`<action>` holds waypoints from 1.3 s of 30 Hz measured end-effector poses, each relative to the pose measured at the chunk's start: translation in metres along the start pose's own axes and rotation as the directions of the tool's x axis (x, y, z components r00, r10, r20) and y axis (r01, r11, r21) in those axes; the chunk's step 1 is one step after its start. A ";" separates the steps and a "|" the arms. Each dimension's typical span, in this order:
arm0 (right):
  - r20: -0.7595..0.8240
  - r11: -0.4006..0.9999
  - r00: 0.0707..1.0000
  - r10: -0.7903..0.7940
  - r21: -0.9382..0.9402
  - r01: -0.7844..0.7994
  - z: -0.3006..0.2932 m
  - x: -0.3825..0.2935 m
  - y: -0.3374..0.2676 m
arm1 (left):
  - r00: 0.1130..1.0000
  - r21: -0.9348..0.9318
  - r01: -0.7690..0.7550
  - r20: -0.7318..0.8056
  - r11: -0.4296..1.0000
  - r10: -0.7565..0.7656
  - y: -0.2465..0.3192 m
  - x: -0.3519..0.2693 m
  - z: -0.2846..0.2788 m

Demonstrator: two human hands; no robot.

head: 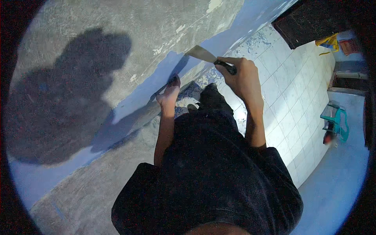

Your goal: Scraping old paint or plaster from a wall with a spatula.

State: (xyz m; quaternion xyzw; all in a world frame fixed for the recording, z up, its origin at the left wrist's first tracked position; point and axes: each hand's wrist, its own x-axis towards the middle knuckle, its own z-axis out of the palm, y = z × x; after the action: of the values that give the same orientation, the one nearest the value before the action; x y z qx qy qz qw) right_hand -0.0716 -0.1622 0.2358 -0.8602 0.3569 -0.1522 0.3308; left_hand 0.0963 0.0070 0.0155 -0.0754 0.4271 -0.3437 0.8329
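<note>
My right hand is closed around the black handle of a putty knife. The knife's flat metal blade points left, its tip at or just over the edge of a blue paint strip on the wall; whether it touches is not clear. Above and below this strip the wall shows bare grey plaster with a few pale flakes. Lower and to the left of the knife, my left hand is near the wall with nothing seen in it; its fingers are partly in shadow.
Paint chips lie along the wall's foot on the white tiled floor. A turquoise plastic chair stands at the far right. A dark boxy object and a yellow item are at the upper right. My shadow falls across the wall.
</note>
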 end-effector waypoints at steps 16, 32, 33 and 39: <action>-0.019 0.991 1.000 0.017 -0.133 -0.019 -0.014 0.008 0.010 | 0.999 0.046 -0.033 -0.035 0.998 0.035 -0.012 0.012 -0.001; -0.030 0.970 0.996 -0.078 -0.234 0.069 -0.003 0.012 0.006 | 0.996 0.004 -0.083 -0.033 0.997 0.083 -0.014 0.004 -0.003; -0.017 0.978 0.990 -0.140 -0.156 0.135 0.000 0.016 0.006 | 0.999 -0.010 -0.029 0.036 1.000 0.030 -0.015 0.004 -0.003; -0.181 0.985 0.971 -0.158 -0.103 0.141 0.011 0.019 0.021 | 0.999 -0.016 -0.034 0.036 0.999 0.034 -0.020 0.006 -0.005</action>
State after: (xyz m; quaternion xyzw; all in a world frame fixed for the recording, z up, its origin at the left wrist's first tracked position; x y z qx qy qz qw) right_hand -0.0638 -0.1817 0.2140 -0.8804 0.3272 -0.2415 0.2441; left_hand 0.0846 -0.0113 0.0168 -0.0806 0.4157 -0.3250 0.8456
